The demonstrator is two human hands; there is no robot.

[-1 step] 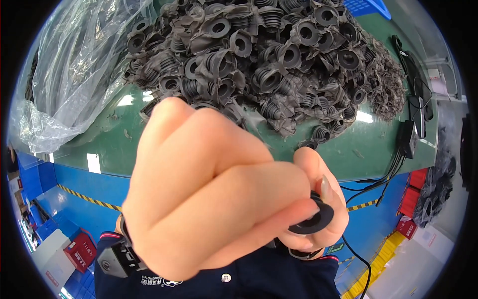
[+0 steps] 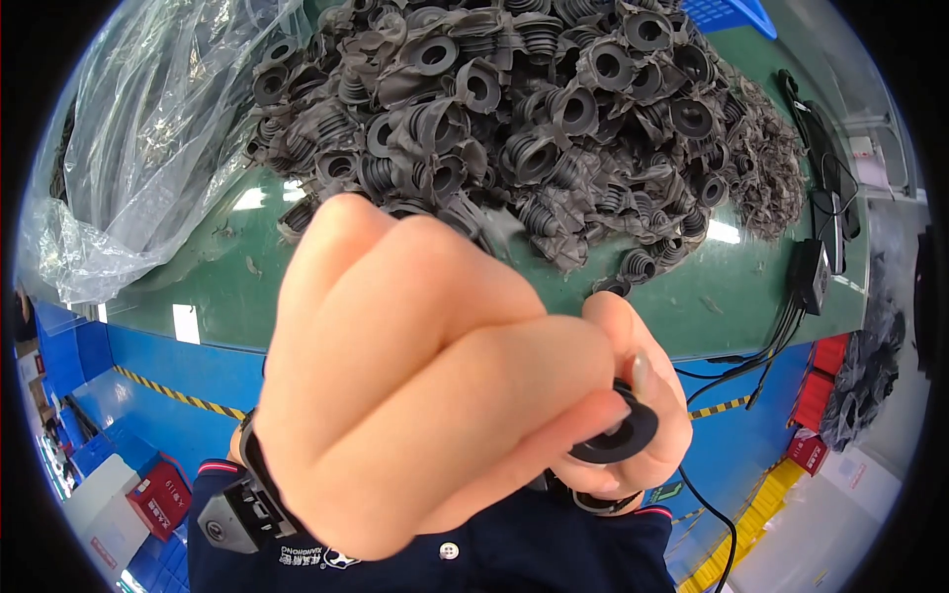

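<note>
My left hand (image 2: 435, 366) fills the middle of the view, its fingers curled into a fist with the knuckles toward me. Its fingertips press at the opening of a black rubber bellows boot (image 2: 638, 435). Behind and to the right, my right hand (image 2: 668, 395) wraps round the same boot, thumb along its side. The boot's round flanged end faces me; the left hand hides the rest. A blurred grey scrap (image 2: 502, 227) shows just past the left knuckles; whether it is held I cannot tell. Beyond lies a big heap of similar boots (image 2: 573, 109) with thin, ragged rubber flash.
The heap sits on a green table (image 2: 217, 267). Clear plastic sheeting (image 2: 148, 148) covers the left side. A blue basket (image 2: 732, 15) stands at the far right. Cables and a black box (image 2: 811, 277) lie along the right edge. Red boxes (image 2: 161, 499) stand below left.
My left hand has shifted slightly to the right and turned a little, and the boot has tilted slightly with it. The grey scrap has moved a little. My right hand is nearly still.
</note>
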